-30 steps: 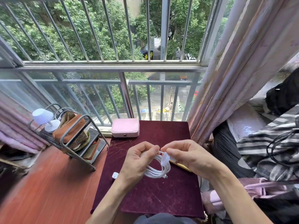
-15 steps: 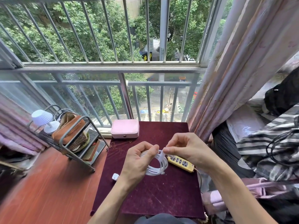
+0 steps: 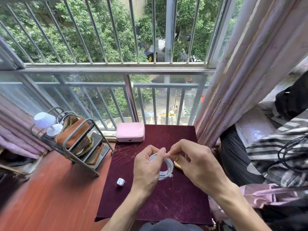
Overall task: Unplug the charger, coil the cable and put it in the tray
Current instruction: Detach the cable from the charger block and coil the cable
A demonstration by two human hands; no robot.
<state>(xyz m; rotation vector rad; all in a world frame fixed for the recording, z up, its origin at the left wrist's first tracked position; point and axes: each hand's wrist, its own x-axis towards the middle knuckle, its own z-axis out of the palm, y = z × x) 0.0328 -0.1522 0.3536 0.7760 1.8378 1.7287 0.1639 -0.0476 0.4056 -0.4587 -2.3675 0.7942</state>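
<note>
Gripped in the left hand (image 3: 146,167), with fingers curled round one side of it: the cable (image 3: 167,170), white, wound into a coil of several loops. Pinched at the top of the coil by the right hand (image 3: 198,165), with thumb and forefinger pressed together on a strand, right beside the left thumb. Both hands clamped on the cable, then, low over the middle of the table (image 3: 150,205). Contact between coil and cloth: impossible to tell from this view. At the coil's lower edge, a small plug end poking out to the right.

Lying loose on the table, just left of the left wrist and apart from the cable: the charger (image 3: 120,182), a small white cube. Under the right hand, mostly hidden: a yellow strip (image 3: 177,165), with only one corner visible beside the coil. At the far edge of the table, next to the window: a pink case (image 3: 130,132), closed and flat. Over the table top, dark red velvet.

To the left, on the reddish wooden floor (image 3: 41,197): a metal rack (image 3: 48,140) with a white lamp (image 3: 45,120) and a brown bag (image 3: 71,136) on its top shelf. Beyond, window bars (image 3: 116,70) and green trees. To the right, a pale curtain (image 3: 241,80), striped fabric (image 3: 275,147) and, above it, black cloth (image 3: 293,100).
</note>
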